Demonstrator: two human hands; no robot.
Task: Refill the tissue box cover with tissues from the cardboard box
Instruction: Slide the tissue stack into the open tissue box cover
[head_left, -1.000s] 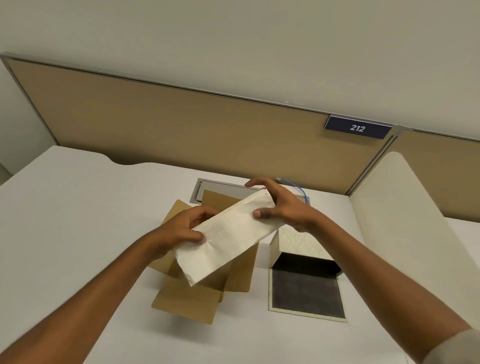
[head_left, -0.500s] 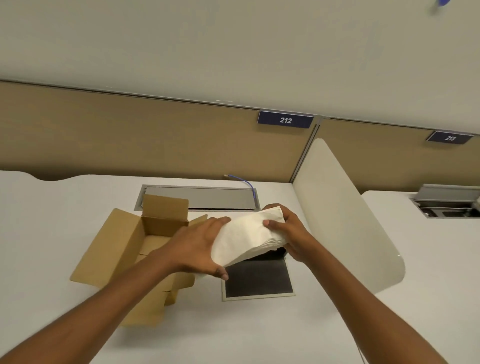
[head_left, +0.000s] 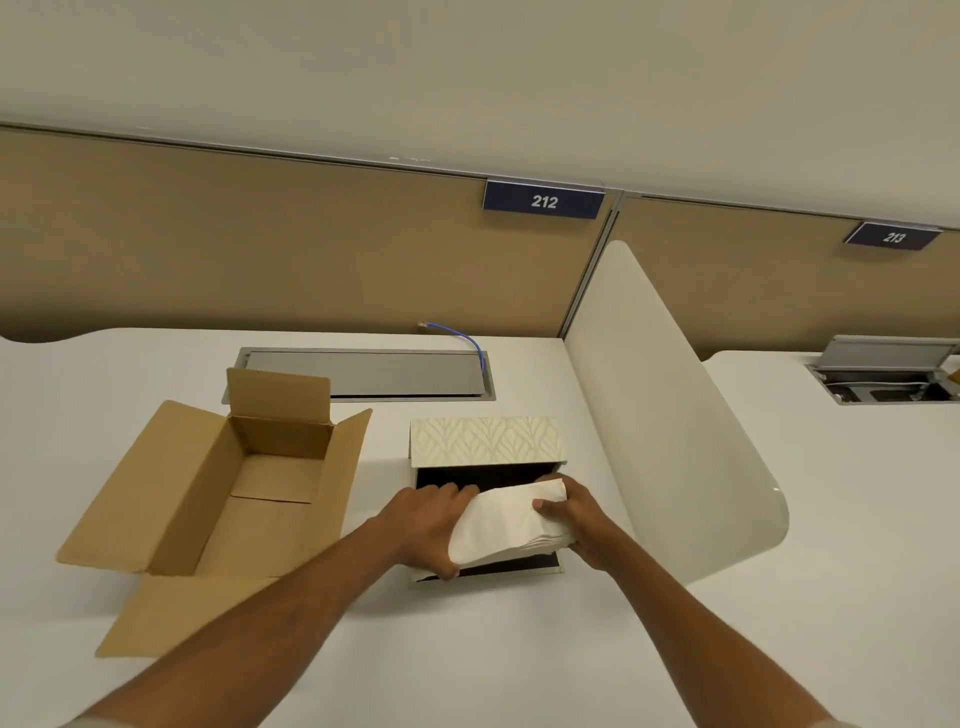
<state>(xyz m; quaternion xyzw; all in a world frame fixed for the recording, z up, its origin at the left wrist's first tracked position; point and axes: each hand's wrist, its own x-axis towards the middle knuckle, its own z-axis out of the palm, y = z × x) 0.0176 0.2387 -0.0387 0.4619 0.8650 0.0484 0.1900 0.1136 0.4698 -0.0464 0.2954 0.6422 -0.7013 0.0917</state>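
A cream, leaf-patterned tissue box cover (head_left: 485, 440) lies on its side on the white desk, its dark inside facing me and its flap folded down flat in front. Both my hands hold a stack of white tissues (head_left: 506, 527) at its opening. My left hand (head_left: 426, 525) grips the stack's left end and my right hand (head_left: 571, 522) grips its right end. The brown cardboard box (head_left: 208, 488) stands open to the left, and its visible inside shows no tissues.
A metal cable hatch (head_left: 363, 371) with a blue cable (head_left: 467, 340) lies behind the boxes. A cream curved divider (head_left: 670, 415) rises just right of the cover. Tan partition panels with signs 212 and 213 stand at the back.
My hands carried the tissue stack from above the cardboard box to the right and down to the cover's opening. The view turned right.
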